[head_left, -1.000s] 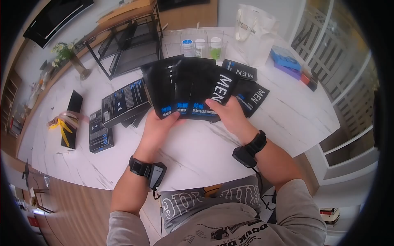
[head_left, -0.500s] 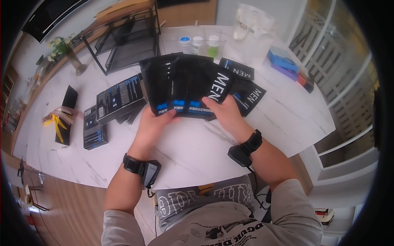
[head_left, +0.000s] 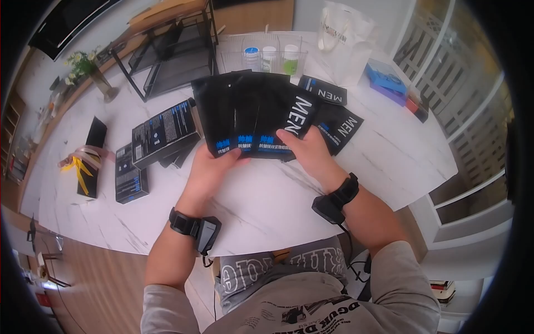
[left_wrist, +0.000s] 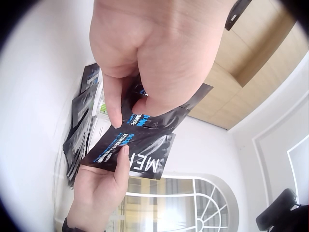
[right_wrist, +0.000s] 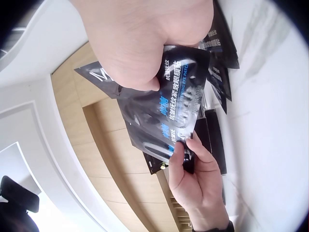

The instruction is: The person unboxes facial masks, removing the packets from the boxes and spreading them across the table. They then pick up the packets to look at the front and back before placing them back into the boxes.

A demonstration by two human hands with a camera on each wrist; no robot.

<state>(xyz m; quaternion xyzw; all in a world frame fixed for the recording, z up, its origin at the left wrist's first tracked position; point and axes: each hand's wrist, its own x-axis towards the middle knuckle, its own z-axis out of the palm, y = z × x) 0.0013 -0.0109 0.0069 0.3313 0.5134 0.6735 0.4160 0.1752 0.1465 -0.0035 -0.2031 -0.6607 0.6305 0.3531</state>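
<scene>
Both hands hold a fan of several flat black eye-patch sachets [head_left: 250,111], with blue print and white MEN lettering, above the table in the head view. My left hand [head_left: 210,163] pinches the fan's lower left edge, thumb on the front. My right hand [head_left: 309,151] grips the lower right side, its thumb over the sachet beside the MEN lettering. In the right wrist view the sachets [right_wrist: 166,104] overlap one another, spread between both hands. Two more groups of black sachets, one farther [head_left: 325,92] and one nearer [head_left: 342,132], lie on the table just beyond the right hand.
Black printed boxes [head_left: 164,135] lie left of the hands, near a ribboned box [head_left: 90,158]. Behind stand a black rack [head_left: 178,61], a clear bin [head_left: 302,64] with bottles, and a white bag [head_left: 347,47]. Blue and purple boxes [head_left: 386,80] sit at the marble-patterned table's [head_left: 267,217] right.
The hands keep the same hold on the fanned sachets, which tilt slightly. The head view has shifted a little; the boxes and the other sachets stay in place.
</scene>
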